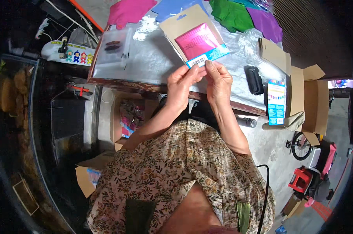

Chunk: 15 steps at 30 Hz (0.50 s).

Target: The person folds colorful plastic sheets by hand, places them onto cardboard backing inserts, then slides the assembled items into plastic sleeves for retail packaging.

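Observation:
Over the table's near edge, both my hands hold a flat retail package (196, 37) by its lower edge. It has a brown cardboard back with a hang hole, a pink folded, shiny panel in the middle and a blue strip with a barcode at the bottom. My left hand (180, 85) pinches the lower edge between thumb and fingers. Close beside it, my right hand (218, 80) grips the blue strip, thumb on top. The package is tilted, its top leaning to the left; fingertips behind it are hidden.
Pink cloth (129, 12), green cloth (232, 15) and purple cloth (265, 24) lie along the table's far side. White string (146, 26) and a clear plastic case (113, 46) are at left. A black case (254, 80) and open cardboard box (316, 99) stand right.

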Each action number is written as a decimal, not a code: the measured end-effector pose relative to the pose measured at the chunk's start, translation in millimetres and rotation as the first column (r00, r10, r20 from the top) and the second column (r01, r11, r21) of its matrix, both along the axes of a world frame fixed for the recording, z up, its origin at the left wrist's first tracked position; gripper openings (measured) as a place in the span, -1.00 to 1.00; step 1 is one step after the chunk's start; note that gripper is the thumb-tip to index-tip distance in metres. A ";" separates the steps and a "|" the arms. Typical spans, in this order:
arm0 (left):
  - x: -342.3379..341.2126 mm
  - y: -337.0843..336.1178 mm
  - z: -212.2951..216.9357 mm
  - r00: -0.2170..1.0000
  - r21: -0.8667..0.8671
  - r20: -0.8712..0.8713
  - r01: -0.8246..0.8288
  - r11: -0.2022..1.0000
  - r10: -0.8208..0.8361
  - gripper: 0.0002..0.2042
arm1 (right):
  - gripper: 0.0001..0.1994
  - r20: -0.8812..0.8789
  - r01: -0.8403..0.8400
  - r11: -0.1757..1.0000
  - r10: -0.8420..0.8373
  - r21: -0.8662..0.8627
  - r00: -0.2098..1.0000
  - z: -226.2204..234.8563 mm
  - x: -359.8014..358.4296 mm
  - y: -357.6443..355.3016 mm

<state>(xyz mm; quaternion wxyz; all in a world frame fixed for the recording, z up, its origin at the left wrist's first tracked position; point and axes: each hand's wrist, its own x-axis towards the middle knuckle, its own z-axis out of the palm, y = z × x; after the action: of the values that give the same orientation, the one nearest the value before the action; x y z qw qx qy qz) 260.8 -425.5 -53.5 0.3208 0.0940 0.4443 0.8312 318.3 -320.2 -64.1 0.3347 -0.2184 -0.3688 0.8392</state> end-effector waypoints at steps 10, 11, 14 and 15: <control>-5.4 0.9 0.8 1.000 0.044 0.000 -0.011 0.999 0.011 -0.73 | -0.94 -0.016 0.062 0.994 -0.061 0.092 0.998 2.6 -5.5 -5.3; -2.6 0.7 0.7 0.999 0.045 -0.030 -0.010 0.999 0.011 -0.74 | -0.94 -0.020 0.059 0.994 -0.057 0.095 0.998 3.1 -5.1 -4.9; 2.8 1.7 -2.0 0.995 0.052 -0.100 -0.020 0.998 0.025 -0.75 | -0.94 -0.016 0.030 0.998 -0.030 0.046 0.999 3.2 -0.2 -7.2; 3.8 3.2 -5.6 0.990 0.050 -0.138 -0.027 0.998 0.033 -0.75 | -0.94 -0.021 0.023 0.998 -0.022 0.050 1.000 2.8 0.6 -7.9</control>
<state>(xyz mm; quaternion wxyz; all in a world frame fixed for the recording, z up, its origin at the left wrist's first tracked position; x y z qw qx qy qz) 264.6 -422.4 -59.1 0.2742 0.1525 0.4470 0.8377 318.9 -328.2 -61.3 0.3532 -0.2055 -0.3838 0.8281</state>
